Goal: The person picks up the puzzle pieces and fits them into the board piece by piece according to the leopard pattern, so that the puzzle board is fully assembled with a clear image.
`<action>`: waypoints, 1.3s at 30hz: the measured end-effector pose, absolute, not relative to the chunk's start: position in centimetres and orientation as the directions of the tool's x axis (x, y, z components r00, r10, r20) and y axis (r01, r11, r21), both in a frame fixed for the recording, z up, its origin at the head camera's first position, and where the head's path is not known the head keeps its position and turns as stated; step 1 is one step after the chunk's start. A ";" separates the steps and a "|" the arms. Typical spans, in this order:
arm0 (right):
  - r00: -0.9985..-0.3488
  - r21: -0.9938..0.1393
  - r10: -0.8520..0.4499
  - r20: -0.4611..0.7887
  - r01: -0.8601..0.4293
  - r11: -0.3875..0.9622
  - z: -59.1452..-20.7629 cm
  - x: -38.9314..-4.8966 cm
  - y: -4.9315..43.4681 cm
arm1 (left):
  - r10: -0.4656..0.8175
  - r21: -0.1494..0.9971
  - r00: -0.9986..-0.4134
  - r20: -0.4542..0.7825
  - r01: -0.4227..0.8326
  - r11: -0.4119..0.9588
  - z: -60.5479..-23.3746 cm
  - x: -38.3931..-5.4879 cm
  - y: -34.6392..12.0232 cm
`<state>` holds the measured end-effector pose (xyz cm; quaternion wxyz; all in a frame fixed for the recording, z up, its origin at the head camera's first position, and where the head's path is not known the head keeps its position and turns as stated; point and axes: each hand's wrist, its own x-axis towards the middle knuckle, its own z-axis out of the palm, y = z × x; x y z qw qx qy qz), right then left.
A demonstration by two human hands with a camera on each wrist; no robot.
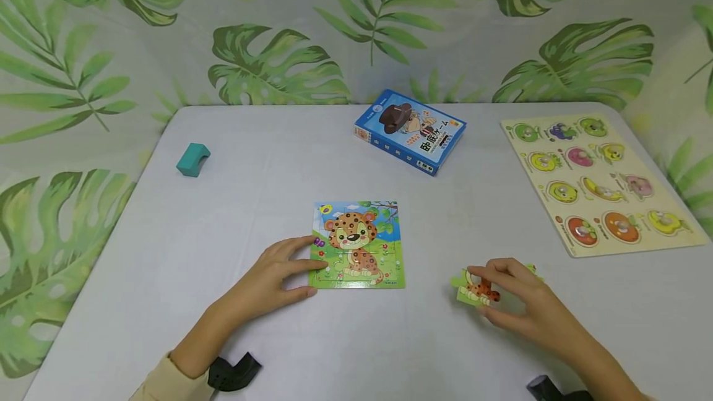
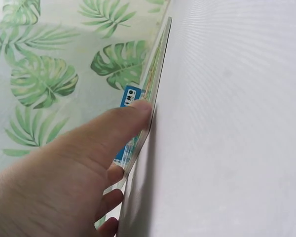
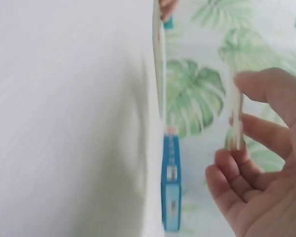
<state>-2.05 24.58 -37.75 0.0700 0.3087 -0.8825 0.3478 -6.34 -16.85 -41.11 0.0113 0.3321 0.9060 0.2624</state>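
Note:
A square leopard jigsaw puzzle (image 1: 364, 258) lies flat in the middle of the white table, its picture filling the board. My left hand (image 1: 273, 274) rests at its left side, with index and middle fingertips on the picture and the thumb at the lower left edge. In the left wrist view that thumb (image 2: 123, 121) meets the board's edge. Right of the board, my right hand (image 1: 523, 299) pinches a puzzle piece (image 1: 473, 289) showing green grass and a spotted body. The right wrist view shows the piece (image 3: 236, 118) edge-on between thumb and fingers, raised off the table.
Behind the puzzle is a blue card game box (image 1: 412, 132). A fruit peg board (image 1: 601, 184) lies at the right, and a teal arch block (image 1: 193, 159) at the far left. A bit of green and yellow (image 1: 531, 268) shows behind my right hand.

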 end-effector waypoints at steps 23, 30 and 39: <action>-0.777 -0.673 -0.613 0.142 -0.530 0.516 -39.1 -6.9 11.9 | 0.686 0.433 -0.710 0.159 0.674 0.598 -40.9 -5.9 -15.9; -0.744 -0.620 -0.651 0.150 -0.584 0.524 -40.0 -8.1 10.7 | 0.705 0.397 -0.691 0.161 0.699 0.595 -41.1 -5.9 -15.9; -0.683 -0.599 -0.719 0.128 -0.631 0.493 -39.9 -9.1 10.4 | 0.710 0.339 -0.679 0.186 0.723 0.602 -41.5 -5.8 -15.5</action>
